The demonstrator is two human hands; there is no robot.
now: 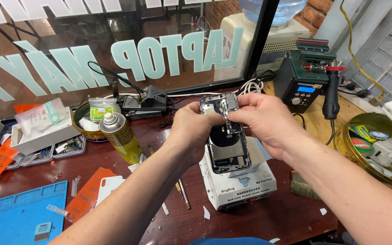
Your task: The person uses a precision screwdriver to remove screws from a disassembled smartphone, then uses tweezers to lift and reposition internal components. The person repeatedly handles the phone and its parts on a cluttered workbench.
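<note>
Left hand [195,123]: closed on the opened phone [225,136], steadied over the white heating station [239,183].
Right hand [262,121]: pinched on a small part at the phone's top; best eased gently.

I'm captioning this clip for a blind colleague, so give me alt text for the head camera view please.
Two bare hands, the left hand and the right hand, hold an opened phone with its insides exposed above a white heating station on a dark red workbench. A yellow spray can, a blue mat and a green soldering station lie around.
</note>
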